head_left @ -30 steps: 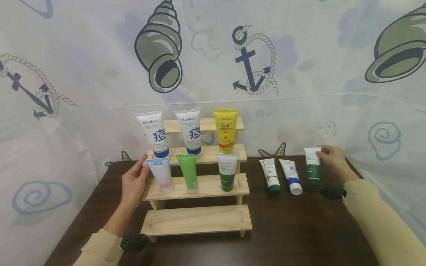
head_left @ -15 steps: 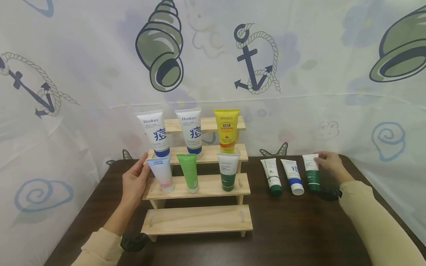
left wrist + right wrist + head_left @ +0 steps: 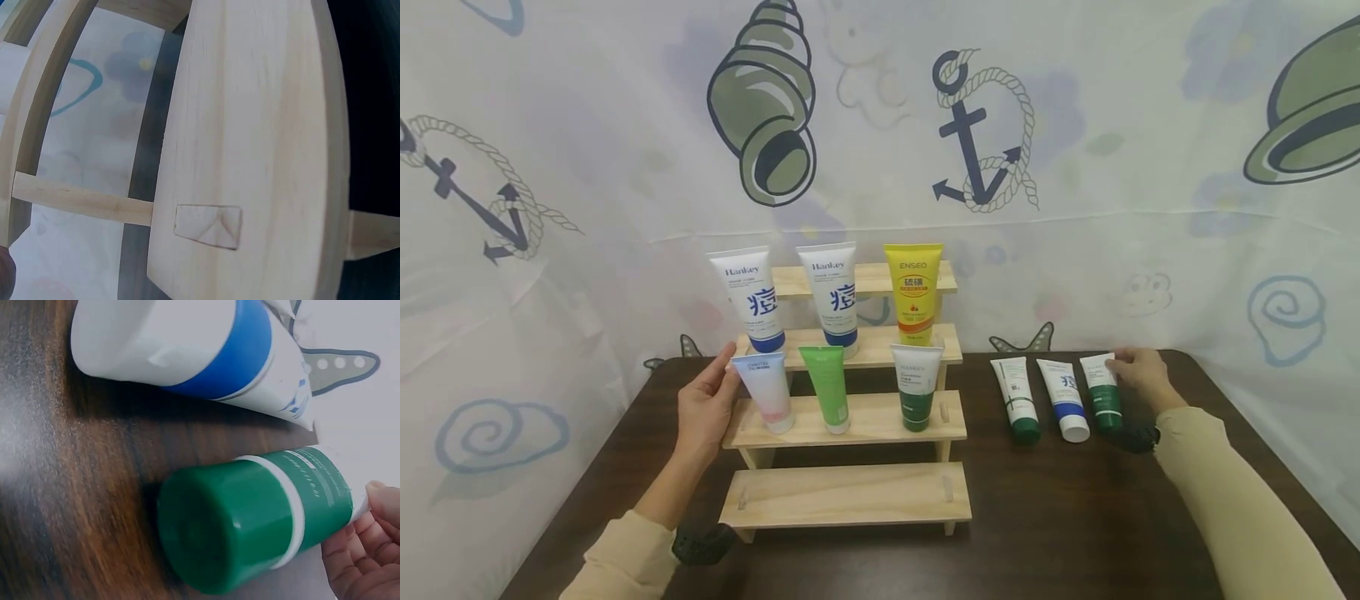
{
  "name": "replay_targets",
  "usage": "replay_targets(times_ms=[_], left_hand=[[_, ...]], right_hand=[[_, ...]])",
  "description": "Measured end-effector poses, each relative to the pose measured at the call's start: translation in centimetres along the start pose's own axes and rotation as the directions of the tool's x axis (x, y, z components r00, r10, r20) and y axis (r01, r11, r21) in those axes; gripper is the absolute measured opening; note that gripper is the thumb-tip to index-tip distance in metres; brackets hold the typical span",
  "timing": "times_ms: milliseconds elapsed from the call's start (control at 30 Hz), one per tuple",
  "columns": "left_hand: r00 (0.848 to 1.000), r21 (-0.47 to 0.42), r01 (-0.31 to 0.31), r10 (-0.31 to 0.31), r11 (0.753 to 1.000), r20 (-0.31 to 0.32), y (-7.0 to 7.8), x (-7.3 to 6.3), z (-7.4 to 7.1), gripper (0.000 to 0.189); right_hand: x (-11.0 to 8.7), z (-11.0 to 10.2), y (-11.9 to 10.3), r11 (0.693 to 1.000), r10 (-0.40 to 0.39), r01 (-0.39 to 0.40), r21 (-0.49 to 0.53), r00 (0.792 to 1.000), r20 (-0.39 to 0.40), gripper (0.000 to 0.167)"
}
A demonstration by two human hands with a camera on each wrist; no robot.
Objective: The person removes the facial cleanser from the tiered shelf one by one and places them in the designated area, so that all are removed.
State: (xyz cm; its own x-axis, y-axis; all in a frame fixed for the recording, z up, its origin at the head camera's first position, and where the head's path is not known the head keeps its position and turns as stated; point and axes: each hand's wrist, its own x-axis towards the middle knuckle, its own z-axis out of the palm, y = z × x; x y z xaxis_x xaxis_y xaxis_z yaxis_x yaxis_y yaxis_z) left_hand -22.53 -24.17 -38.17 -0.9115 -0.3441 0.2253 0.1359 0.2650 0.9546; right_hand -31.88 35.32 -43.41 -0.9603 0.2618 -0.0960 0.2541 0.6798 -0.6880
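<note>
In the head view, my right hand (image 3: 1142, 377) pinches the flat end of a white-and-green squeeze tube (image 3: 1103, 392). The right wrist view shows thumb and fingers on that end, the green cap (image 3: 206, 531) towards the camera. Beside it lie a white tube with a blue band (image 3: 1066, 400) and a white tube with a dark green cap (image 3: 1018, 400). My left hand (image 3: 703, 412) holds the left end of a wooden tiered stand (image 3: 850, 496), beside a pale blue-and-pink tube (image 3: 767, 393). Only a fingertip (image 3: 6, 275) appears in the left wrist view, against the stand.
On the stand's tiers stand a green tube (image 3: 826, 387), a white-and-green tube (image 3: 916, 387), two white-and-blue Hankey tubes (image 3: 832, 292) and a yellow tube (image 3: 914, 292). The dark wooden table (image 3: 1060, 517) meets a patterned cloth (image 3: 880, 167) behind.
My right hand has shifted the white-and-green tube slightly left, nearer the blue-banded tube, and it now lies tilted alongside. The left hand stays at the stand. The head view has shifted slightly.
</note>
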Motion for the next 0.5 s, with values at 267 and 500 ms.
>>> replay_targets(times_ms=[267,500], left_hand=[[1.000,0.011,0.001,-0.001,1.000,-0.003,-0.2,0.0,0.1,0.043],[1.000,0.002,-0.027,0.027,1.000,-0.004,-0.2,-0.1,-0.1,0.042]], right_hand=[[0.1,1.1,0.5,0.999,0.039,-0.039,0.006,0.999,-0.025,0.045],[0.0,1.3,0.7,0.995,0.089,-0.088,0.045,0.996,-0.017,0.047]])
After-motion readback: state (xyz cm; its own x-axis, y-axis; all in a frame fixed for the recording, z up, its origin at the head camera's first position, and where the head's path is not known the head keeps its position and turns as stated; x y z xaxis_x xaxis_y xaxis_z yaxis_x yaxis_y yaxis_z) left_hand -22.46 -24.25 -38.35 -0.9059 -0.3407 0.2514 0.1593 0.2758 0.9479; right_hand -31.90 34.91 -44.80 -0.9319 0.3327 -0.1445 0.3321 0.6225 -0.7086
